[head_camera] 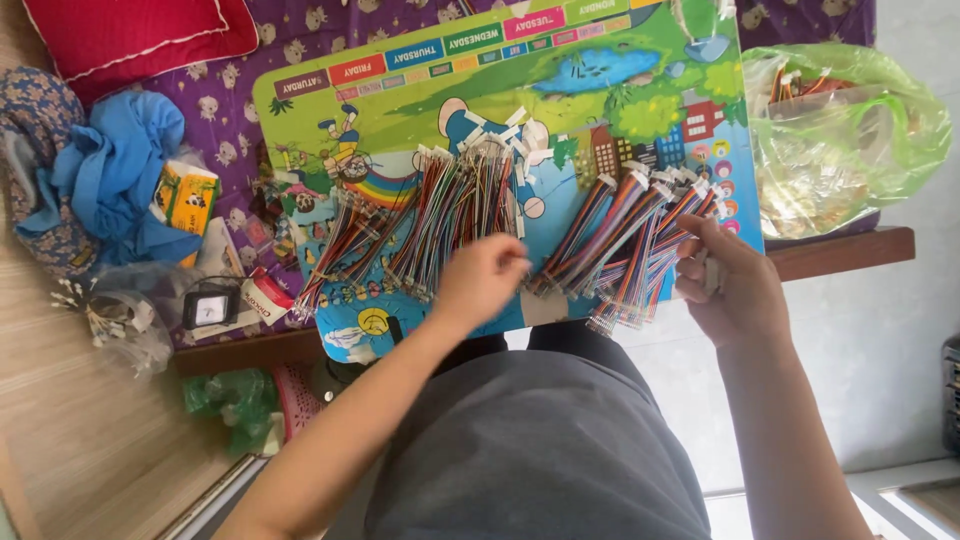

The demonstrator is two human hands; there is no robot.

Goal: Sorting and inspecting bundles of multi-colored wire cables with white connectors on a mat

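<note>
L hand curled, R hand pinching, arms extended.

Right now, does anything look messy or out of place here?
Mostly tidy: the wire bundles lie in rows on the colourful board. One bundle by the right hand pokes past the board's edge, and the board itself overhangs the table.

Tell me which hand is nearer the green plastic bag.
Right. The right hand grips wire bundles just left of and below the green plastic bag; the left hand is farther left.

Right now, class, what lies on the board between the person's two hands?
In the head view, between the left hand and the right hand, a fanned bundle of multicoloured ribbon wires with white connectors lies on the colourful picture board.
</note>
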